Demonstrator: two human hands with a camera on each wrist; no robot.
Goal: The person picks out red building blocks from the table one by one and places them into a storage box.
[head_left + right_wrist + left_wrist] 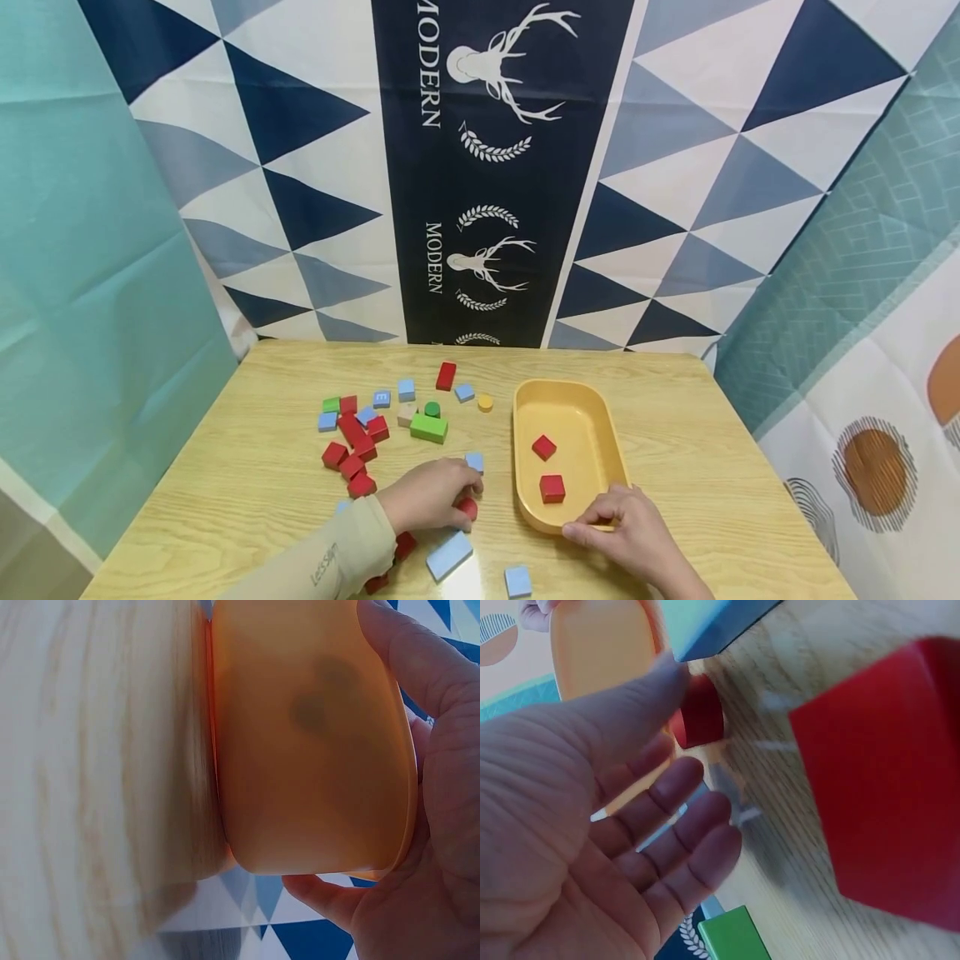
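My left hand (429,497) reaches over the table, thumb and index finger on either side of a small red round block (468,507), pinching it. In the left wrist view this red block (703,712) sits by the thumb tip, while the other fingers are loosely bent. My right hand (630,533) grips the near right corner of a yellow plastic tray (572,417), its thumb at the near rim. Inside the tray lie two red blocks (552,488). A blue square block (474,462) is just beyond the left fingertips, and a long blue block (450,556) lies nearer me.
Left of the tray, several red blocks (352,467) lie in a cluster. Behind them are a bright green block (429,428), a yellow round block (486,403) and a red oblong block (446,376). Another blue block (517,582) is near the front. Patterned cloth hangs behind the table.
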